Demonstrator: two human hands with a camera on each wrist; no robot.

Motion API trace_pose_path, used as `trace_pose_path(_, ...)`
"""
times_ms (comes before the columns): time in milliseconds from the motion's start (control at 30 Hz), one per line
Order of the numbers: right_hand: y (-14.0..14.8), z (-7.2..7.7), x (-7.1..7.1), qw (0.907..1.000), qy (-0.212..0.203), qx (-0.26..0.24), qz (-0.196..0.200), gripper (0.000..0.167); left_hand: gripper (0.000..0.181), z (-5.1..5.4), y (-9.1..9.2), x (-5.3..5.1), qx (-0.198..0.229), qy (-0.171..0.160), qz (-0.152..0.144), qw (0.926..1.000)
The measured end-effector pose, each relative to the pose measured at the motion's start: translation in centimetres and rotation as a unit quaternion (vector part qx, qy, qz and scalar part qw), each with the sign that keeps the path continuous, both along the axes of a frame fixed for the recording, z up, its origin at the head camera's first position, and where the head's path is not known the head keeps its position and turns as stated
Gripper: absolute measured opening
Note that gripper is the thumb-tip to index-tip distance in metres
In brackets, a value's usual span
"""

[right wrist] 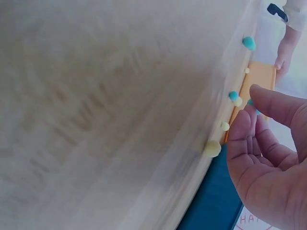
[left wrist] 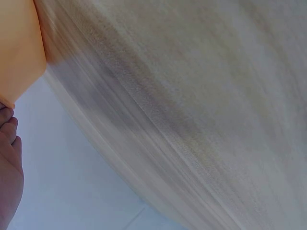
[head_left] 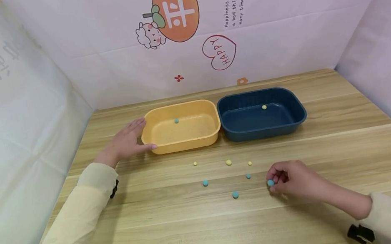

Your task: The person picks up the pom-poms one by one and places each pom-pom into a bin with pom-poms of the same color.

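Note:
In the head view, my right hand [head_left: 297, 180] pinches a small blue ball [head_left: 270, 183] between thumb and index finger, low over the table; the right wrist view shows the ball [right wrist: 254, 107] partly covered by the fingertips. My left hand [head_left: 127, 141] rests against the left end of a yellow bin [head_left: 184, 145], thumb at the front rim and fingers fairly straight at the back-left corner. That bin has one blue ball [head_left: 176, 121] inside. Touching it on the right is a dark blue bin [head_left: 265, 133] with a yellow ball [head_left: 264, 107] in it.
Between the hands lie loose blue balls [head_left: 235, 195] and yellow balls [head_left: 228, 162] on the wooden table [head_left: 183, 242]. Printed white cloth [head_left: 116, 74] stands behind the bins and along both sides.

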State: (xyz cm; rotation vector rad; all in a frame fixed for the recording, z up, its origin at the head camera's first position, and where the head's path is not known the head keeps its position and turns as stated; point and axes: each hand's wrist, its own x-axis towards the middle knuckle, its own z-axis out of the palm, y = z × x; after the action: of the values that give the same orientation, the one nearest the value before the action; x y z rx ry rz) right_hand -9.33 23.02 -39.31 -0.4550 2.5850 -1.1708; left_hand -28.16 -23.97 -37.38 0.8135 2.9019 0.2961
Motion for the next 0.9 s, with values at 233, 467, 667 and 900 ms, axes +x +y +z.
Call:
trace_pose_path(233, 0.0, 0.9, -0.7, 0.9995, 0.023, -0.02, 0.002, 0.014, 0.107, 0.0, -0.1, 0.0, 0.001, -0.001, 0.001, 1.0)
trace_pose_path(467, -0.1, 1.7, -1.5, 0.9986, 0.049, -0.016, -0.012, 0.014, 0.107, 0.1, 0.0, 0.1, 0.003, 0.001, -0.001, 1.0)
trace_pose_path(667, -0.6, 2.4, -2.5, 0.9985, 0.048, -0.016, -0.019, 0.012, 0.107, 0.2, 0.0, 0.3, 0.005, -0.004, 0.003, 1.0)
trace_pose_path(900, -1.4, 3.3, -3.9, 0.9975, 0.061, -0.031, -0.018, 0.013, 0.106, 0.3, 0.2, 0.4, 0.006, -0.004, 0.002, 1.0)
